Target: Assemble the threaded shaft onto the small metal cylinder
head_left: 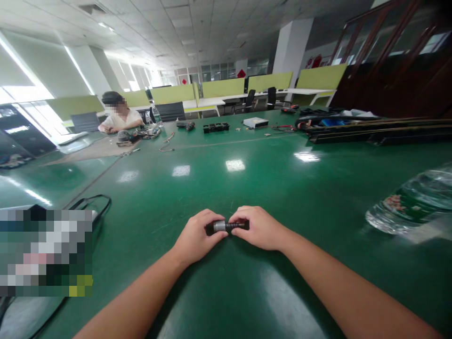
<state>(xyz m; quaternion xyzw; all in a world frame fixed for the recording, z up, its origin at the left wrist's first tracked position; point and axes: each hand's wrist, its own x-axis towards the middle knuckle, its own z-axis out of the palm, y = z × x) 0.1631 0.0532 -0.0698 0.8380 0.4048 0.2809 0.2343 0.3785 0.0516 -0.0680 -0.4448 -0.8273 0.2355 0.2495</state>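
Both hands meet over the green tabletop, around a small metal part with a silver cylinder (219, 226) and a dark ribbed shaft (233, 225). My left hand (197, 235) is closed, thumb and fingers gripping the silver cylinder end. From the other side, my right hand (259, 227) pinches the ribbed shaft between thumb and fingers. The part lies roughly level, left to right. Its outer ends are partly hidden in the shade of the hands, and I cannot tell whether it is one piece or two.
A clear plastic bottle (413, 202) lies on its side at right. A blurred-out item with a black cord (106, 207) is at left. Across the green table (158, 183) are a black tray-like part (216, 127), a white box (255, 123), dark rails (388, 129) and a seated person (122, 115).
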